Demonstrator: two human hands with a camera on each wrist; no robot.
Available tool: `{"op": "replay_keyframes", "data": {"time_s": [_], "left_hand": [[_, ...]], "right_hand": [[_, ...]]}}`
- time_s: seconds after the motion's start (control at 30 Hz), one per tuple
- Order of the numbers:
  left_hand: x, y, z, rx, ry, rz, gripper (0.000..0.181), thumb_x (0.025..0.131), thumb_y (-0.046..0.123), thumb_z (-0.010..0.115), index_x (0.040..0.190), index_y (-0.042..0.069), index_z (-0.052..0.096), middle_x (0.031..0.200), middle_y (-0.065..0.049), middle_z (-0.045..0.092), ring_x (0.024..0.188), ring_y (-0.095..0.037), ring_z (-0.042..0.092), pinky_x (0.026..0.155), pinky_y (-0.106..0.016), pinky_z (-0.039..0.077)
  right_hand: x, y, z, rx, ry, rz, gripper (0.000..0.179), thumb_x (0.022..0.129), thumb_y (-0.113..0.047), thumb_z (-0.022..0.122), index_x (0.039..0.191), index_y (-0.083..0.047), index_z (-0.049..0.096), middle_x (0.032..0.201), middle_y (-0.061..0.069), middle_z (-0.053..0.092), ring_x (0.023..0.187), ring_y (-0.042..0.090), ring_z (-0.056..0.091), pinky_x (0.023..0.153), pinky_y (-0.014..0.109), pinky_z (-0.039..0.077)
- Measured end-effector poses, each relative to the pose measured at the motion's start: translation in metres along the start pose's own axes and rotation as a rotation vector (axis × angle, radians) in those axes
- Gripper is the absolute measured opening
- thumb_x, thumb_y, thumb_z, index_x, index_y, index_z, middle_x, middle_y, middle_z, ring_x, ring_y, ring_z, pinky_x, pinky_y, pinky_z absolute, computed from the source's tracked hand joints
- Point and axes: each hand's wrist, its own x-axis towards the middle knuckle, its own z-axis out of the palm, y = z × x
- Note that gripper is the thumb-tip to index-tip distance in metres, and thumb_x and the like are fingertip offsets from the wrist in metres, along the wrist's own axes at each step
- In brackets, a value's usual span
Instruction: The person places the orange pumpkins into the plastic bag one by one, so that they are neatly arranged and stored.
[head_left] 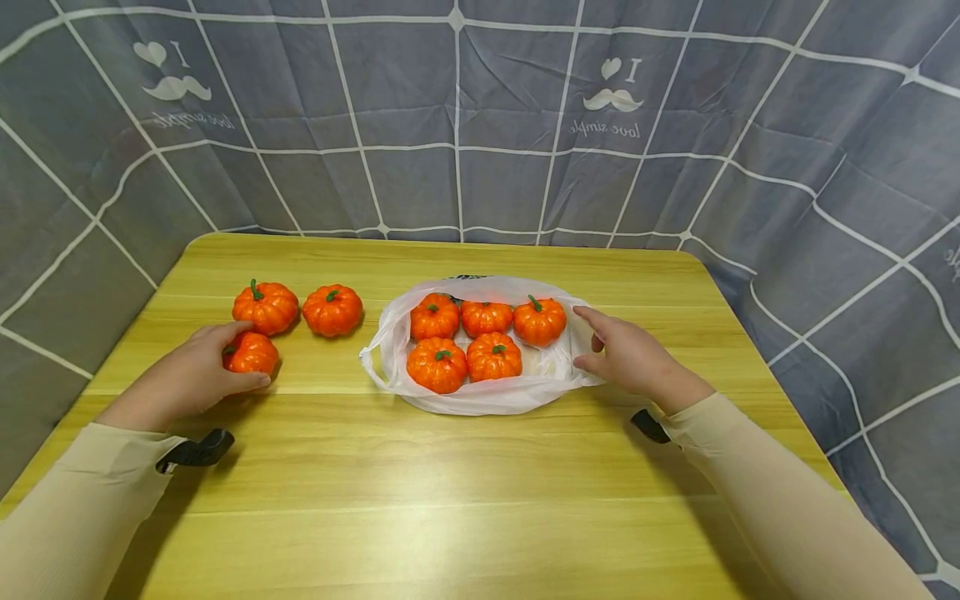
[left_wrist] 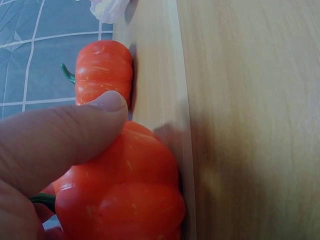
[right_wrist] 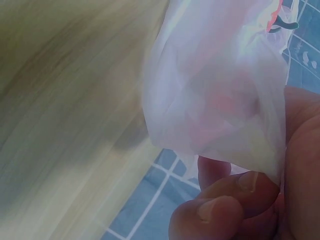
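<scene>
At the table's left, my left hand (head_left: 186, 377) grips a small orange toy pumpkin (head_left: 255, 356) with a green stem. The thumb lies along its near side; the fingers are mostly hidden behind it. Two more pumpkins, one with an upright stem (head_left: 266, 309) and one to its right (head_left: 332, 312), sit just beyond. A white plastic bag (head_left: 468, 403) lies mid-table, its mouth spread wide, with several pumpkins inside, such as one at its front left (head_left: 437, 367). My right hand (head_left: 633, 357) pinches the bag's right rim; in the right wrist view the plastic (right_wrist: 215, 115) passes between thumb and curled fingers.
Everything stands on a yellow wood-grain table (head_left: 420, 492). A grey curtain (head_left: 405, 92) with white grid lines hangs behind the table and along both sides. Black straps or mounts, one on the left wrist (head_left: 197, 450), stick out below the sleeves.
</scene>
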Motion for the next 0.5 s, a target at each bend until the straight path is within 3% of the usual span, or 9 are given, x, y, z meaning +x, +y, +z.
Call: {"op": "replay_keyframes", "data": {"time_s": [0.5], "left_hand": [[0.0004,-0.0036,0.0027,0.0,0.021,0.021,0.106,0.091,0.047,0.08,0.159,-0.014,0.025,0.15,-0.043,0.035,0.129,-0.057,0.044,0.106,-0.074,0.039]], "right_hand": [[-0.0009,-0.0007,0.0015,-0.005,0.004,-0.017,0.082,0.093,-0.024,0.08,0.161,-0.003,0.038,0.091,0.008,0.061,0.071,0.02,0.05,0.066,0.032,0.043]]}}
